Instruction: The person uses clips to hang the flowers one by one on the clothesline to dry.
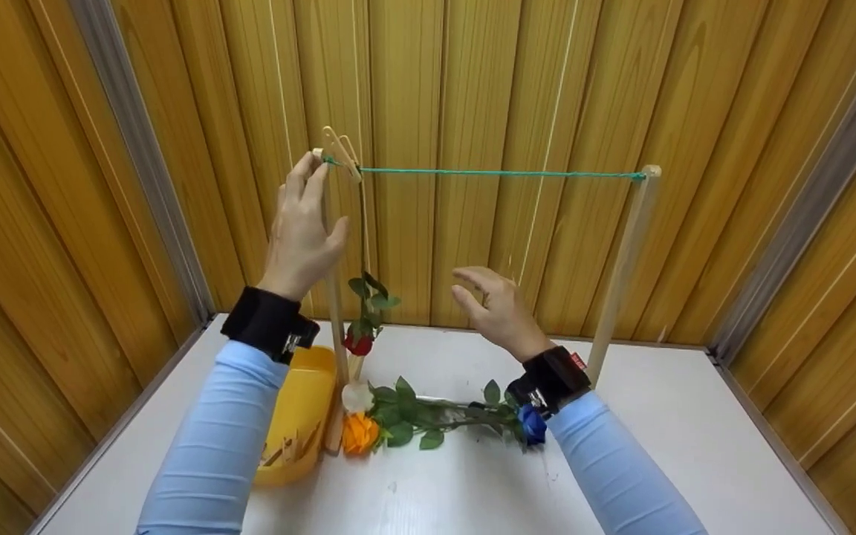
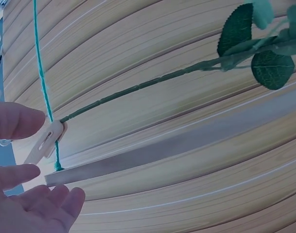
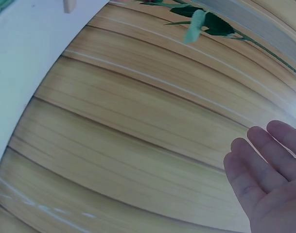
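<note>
A red rose [image 1: 359,342] hangs head down from the green cord [image 1: 502,173], its stem end caught in a wooden clothespin [image 2: 46,138] near the left post. My left hand [image 1: 302,223] is beside the top of that post, fingers spread and holding nothing. In the left wrist view its thumb and fingers stand apart on either side of the clothespin's handles. My right hand [image 1: 501,308] hovers over the table to the right of the hanging rose, with relaxed, slightly bent fingers and nothing in them.
An orange rose [image 1: 360,434], a white rose [image 1: 357,397] and a blue rose [image 1: 531,425] lie on the white table [image 1: 413,498]. A yellow basket [image 1: 302,401] with several clothespins stands at left. The right post [image 1: 625,275] holds the cord's other end; wood-patterned walls stand behind.
</note>
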A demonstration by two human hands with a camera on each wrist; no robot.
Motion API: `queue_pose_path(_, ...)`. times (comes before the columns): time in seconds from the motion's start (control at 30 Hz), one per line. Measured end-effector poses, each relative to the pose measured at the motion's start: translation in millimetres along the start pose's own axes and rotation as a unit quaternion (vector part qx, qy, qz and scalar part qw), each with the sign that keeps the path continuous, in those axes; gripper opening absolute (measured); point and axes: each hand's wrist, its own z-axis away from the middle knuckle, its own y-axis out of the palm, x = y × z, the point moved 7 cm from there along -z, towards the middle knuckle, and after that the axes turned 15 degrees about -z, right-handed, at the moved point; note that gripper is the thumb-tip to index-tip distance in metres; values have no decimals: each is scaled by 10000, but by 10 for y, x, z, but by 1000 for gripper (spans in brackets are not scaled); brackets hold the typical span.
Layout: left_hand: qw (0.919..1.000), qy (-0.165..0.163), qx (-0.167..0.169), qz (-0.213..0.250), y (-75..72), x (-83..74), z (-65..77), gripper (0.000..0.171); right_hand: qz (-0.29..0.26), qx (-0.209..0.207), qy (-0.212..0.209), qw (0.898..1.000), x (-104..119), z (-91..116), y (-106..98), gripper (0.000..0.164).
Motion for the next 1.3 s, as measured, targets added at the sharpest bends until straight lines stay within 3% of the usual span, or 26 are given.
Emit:
queue_pose_path(0.17, 9998, 85, 76, -153, 45, 27, 154, 68, 98, -3, 223, 9997, -88, 203, -37, 37)
queue_pose_path(0.37, 9970, 242, 288, -673, 198, 22, 397, 67, 351, 83, 423, 9985, -182, 436, -53, 43)
queue_pose_path(0.67, 9920, 526, 352, -1095, 449, -65, 783, 64, 845, 25, 254, 9961, -232, 727, -59, 48)
queue_pose_path(1.13, 9903, 461, 741, -1077, 853, -178, 1483, 68, 1014, 32, 674, 9926, -449, 1230, -42, 53)
queue_pose_path(1.3, 9900, 291, 948, -1001, 975, -171, 1715, 68, 1166, 8, 709, 9906, -529, 1413, 0, 52)
